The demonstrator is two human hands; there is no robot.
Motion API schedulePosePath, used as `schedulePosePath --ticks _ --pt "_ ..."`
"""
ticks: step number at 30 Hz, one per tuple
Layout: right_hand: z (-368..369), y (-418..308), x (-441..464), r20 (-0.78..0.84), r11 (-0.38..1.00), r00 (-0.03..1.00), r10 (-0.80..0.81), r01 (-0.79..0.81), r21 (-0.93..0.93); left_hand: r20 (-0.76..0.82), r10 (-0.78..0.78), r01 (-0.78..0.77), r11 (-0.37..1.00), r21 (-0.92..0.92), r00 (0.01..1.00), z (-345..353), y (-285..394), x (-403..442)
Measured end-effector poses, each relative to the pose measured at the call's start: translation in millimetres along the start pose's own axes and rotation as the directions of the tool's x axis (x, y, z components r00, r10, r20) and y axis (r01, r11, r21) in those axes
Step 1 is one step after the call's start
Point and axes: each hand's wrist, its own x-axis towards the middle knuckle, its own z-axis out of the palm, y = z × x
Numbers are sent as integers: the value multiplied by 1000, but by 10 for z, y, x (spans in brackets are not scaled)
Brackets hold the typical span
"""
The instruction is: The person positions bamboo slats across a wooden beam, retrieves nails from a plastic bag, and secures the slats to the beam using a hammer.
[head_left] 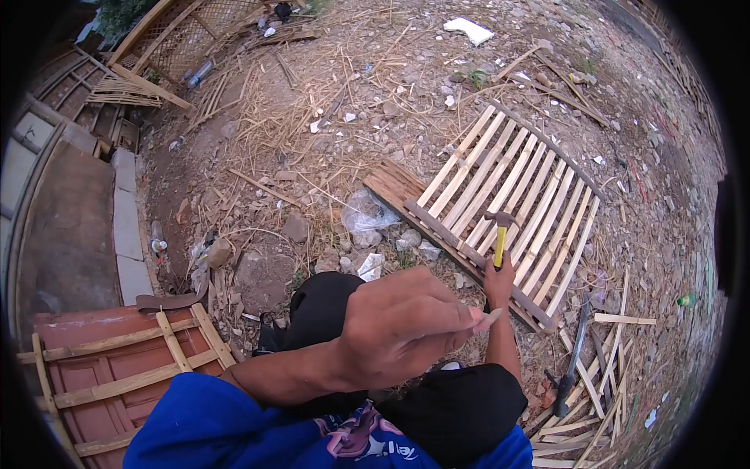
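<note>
My left hand (410, 319) is raised close to the camera, its fingers drawn together in a pinch. What it holds, if anything, is too small or hidden to make out. Further out, my right hand (498, 280) is wrapped round the yellow handle of a claw hammer (501, 227), its dark head pointing away from me. Beneath the hammer lies a panel of pale slats (525, 178) fixed across darker rails. The panel's near rail runs beside a weathered wooden board (396, 186), which lies on the ground.
A blade-like long tool (576, 356) lies at right beside loose split slats (598, 391). Left of me, a wooden frame (117, 344) rests on a reddish panelled door (90, 383). Rubble, a clear plastic bag (366, 213) and straw cover the ground. Lattice (176, 43) stands behind.
</note>
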Motion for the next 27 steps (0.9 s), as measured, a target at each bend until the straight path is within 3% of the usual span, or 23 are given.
schedulePosePath --ticks 27 --pt "3 -34 -22 -35 999 999 -26 27 41 56 50 -54 997 56 997 -34 0 15"
